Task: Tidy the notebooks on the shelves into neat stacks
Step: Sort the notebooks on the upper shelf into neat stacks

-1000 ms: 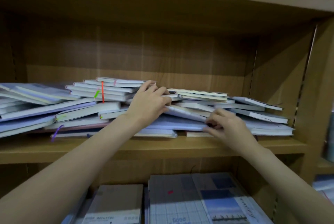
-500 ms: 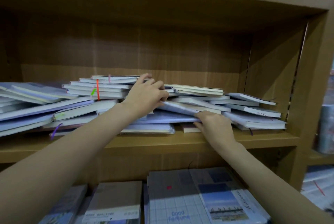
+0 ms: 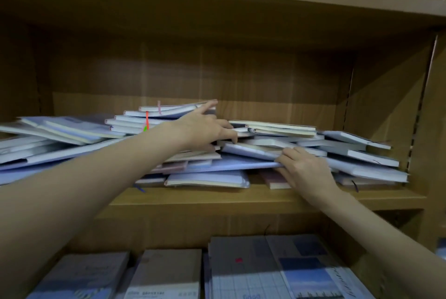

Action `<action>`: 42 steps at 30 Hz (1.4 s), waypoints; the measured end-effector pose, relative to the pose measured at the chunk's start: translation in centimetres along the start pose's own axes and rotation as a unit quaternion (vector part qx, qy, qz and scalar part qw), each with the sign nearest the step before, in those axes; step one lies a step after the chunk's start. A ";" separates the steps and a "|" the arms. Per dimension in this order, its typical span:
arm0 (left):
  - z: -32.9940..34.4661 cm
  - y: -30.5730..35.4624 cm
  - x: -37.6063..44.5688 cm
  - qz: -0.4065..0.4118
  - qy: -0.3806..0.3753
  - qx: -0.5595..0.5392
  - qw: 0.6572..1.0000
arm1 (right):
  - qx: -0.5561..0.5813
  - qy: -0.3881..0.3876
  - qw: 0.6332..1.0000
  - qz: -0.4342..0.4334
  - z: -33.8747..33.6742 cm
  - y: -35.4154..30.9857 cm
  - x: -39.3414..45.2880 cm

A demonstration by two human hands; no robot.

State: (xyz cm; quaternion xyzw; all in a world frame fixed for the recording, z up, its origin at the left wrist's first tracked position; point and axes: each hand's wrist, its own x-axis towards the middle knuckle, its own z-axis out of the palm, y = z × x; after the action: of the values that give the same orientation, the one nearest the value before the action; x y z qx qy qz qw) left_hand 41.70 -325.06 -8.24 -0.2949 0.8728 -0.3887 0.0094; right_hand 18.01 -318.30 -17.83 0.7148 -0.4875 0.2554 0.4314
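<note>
Our left hand (image 3: pixel 205 130) has reached deeper, fingers spread across the jumbled pale-blue notebooks (image 3: pixel 277 151); our right hand (image 3: pixel 306 168) now pinches 1 lavender cover (image 3: pixel 229 166). Sorting has barely begun.

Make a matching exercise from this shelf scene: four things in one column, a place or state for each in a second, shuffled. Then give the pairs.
Things
1. left hand
2. right hand
3. orange ribbon
4. grid-cover notebook

Places or states
A. flat on the lower shelf
B. hangs down the edge of the tall stack
C. grips the front edge of a wide lavender notebook
D. reaches into the middle of the pile, fingers spread between notebooks

Pairs: 1-D, 2-C, 3-B, 4-A
</note>
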 end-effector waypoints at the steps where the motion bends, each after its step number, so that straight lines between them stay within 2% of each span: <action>1: -0.3 -0.2 0.1 0.006 -0.008 -0.009 1.000 | -0.006 0.005 1.000 -0.018 -0.5 0.3 0.4; 5: -0.1 0.3 -0.3 -0.007 0.001 -0.021 1.000 | -0.006 0.027 0.998 -0.060 -3.3 0.1 0.6; 9: 1.1 2.3 -1.1 -0.048 0.026 -0.051 0.997 | 0.080 0.030 0.996 0.025 -3.2 -1.6 -2.1; 12: 2.6 4.4 -2.7 -0.064 0.102 -0.178 0.977 | 0.166 -0.022 0.981 0.097 -2.4 -1.1 -2.4; 14: 3.5 4.8 -4.3 -0.043 0.151 -0.265 0.951 | 0.165 -0.058 0.980 0.094 -2.0 -0.8 -2.0; 16: 4.3 4.1 -5.1 -0.023 0.166 -0.259 0.951 | 0.136 -0.055 0.987 0.061 -1.8 -1.0 -1.8; 19: 4.4 2.3 -5.5 0.003 0.106 -0.226 0.968 | 0.098 -0.048 0.994 0.016 -3.1 -1.6 -1.3; 23: 2.6 -0.4 -5.6 0.019 -0.086 -0.294 0.952 | 0.050 -0.034 0.997 -0.057 -6.5 -2.3 0.1; 25: 2.0 -0.7 -6.0 0.009 -0.103 -0.275 0.956 | 0.072 -0.017 0.996 -0.052 -7.2 -3.2 -0.4; 26: 2.0 -0.3 -6.4 0.001 -0.090 -0.259 0.962 | 0.094 -0.013 0.995 -0.038 -7.2 -3.7 -1.0; 28: 2.9 1.3 -7.4 -0.010 -0.013 -0.233 0.972 | 0.129 -0.026 0.991 -0.006 -6.6 -4.1 -2.5; 30: 4.1 3.1 -8.3 -0.012 0.096 -0.247 0.964 | 0.148 -0.053 0.987 0.028 -5.2 -3.5 -3.8; 31: 4.4 3.8 -8.6 -0.017 0.126 -0.271 0.954 | 0.150 -0.058 0.986 0.045 -4.4 -3.0 -4.1; 35: 4.3 4.8 -8.7 -0.033 0.102 -0.387 0.916 | 0.147 -0.043 0.984 0.088 -2.8 -2.2 -4.6; 36: 4.2 4.8 -8.6 -0.032 0.090 -0.387 0.917 | 0.151 -0.033 0.984 0.091 -2.9 -2.4 -4.4; 38: 4.2 4.8 -8.5 -0.045 0.083 -0.361 0.928 | 0.128 0.007 0.990 0.066 -3.8 -2.7 -3.9; 40: 4.3 4.5 -8.5 -0.073 0.103 -0.378 0.917 | 0.091 0.042 0.995 0.004 -5.7 -3.6 -2.9; 42: 4.0 4.2 -8.4 -0.093 0.106 -0.395 0.908 | 0.081 0.043 0.995 -0.028 -7.6 -4.6 -2.0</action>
State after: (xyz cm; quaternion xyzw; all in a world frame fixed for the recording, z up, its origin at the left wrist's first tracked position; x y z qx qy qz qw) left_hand 47.52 -321.17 -15.67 -0.3109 0.9196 -0.0408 -0.2368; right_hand 21.85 -310.10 -17.32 0.7492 -0.4256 0.3125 0.3999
